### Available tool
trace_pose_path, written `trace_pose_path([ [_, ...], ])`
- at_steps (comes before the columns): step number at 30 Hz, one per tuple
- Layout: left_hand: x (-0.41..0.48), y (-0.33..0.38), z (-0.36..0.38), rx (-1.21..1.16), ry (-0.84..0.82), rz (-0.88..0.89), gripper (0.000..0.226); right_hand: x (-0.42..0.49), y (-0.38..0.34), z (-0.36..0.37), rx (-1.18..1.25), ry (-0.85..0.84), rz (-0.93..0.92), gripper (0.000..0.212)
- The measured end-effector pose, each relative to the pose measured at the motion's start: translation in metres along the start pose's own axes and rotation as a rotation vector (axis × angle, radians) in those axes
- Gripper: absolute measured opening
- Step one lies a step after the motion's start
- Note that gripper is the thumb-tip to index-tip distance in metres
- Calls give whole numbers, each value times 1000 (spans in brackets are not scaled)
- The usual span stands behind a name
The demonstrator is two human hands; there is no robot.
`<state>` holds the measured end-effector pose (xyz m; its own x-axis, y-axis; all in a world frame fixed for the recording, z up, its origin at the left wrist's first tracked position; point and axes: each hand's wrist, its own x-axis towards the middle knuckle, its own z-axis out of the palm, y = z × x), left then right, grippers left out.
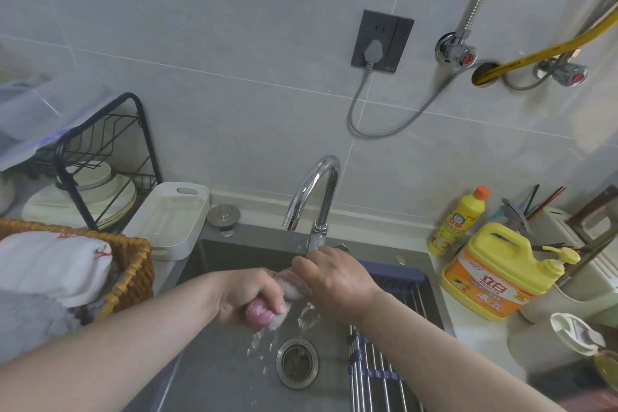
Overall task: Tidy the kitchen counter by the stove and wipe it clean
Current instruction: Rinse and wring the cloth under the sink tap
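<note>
1. A wet, twisted pink cloth is held over the grey steel sink, below the curved chrome tap.
2. The left hand has its grip curled tight round one end.
3. The right hand has its grip wrapped over the other end.
4. Water drips from the cloth towards the round metal drain.
5. A yellow-orange detergent jug stands on the white counter.

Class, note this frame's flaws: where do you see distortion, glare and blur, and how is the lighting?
Head view: the wide-angle lens bows the wall tile seams; glare streaks the faucet; the bag at far left is soft; drips under the cloth smear; lighting is even, shadows faint.
</note>
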<state>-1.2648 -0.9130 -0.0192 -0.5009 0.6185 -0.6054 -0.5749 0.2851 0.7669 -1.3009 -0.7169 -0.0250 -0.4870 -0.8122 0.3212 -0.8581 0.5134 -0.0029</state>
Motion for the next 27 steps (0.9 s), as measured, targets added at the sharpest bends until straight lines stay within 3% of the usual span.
trace_pose_path([
  [2,2,-8,0,-32,26,33,24,-2,-1,-3,138,-111,91,53],
  [6,-1,-20,0,-105,66,171,55,-12,-10,-13,456,-242,407,45],
  [9,-5,-25,0,-335,121,378,62,-17,-12,-13,667,-153,565,33],
  [11,-7,-25,7,-555,238,493,51,-19,-13,-12,728,-71,607,24],
  [13,-5,-25,13,-722,411,432,51,-21,-18,-12,791,2,662,27],
  [15,-1,-26,17,-758,604,218,69,-24,-25,-16,811,104,717,34],
  [17,-1,-22,22,-750,654,130,83,-27,-31,-18,784,171,730,45],
  [23,-8,1,35,-784,662,303,41,-36,-48,-11,667,136,646,57],
  [27,-11,3,39,-751,731,482,16,-45,-56,-17,829,86,728,57],
])
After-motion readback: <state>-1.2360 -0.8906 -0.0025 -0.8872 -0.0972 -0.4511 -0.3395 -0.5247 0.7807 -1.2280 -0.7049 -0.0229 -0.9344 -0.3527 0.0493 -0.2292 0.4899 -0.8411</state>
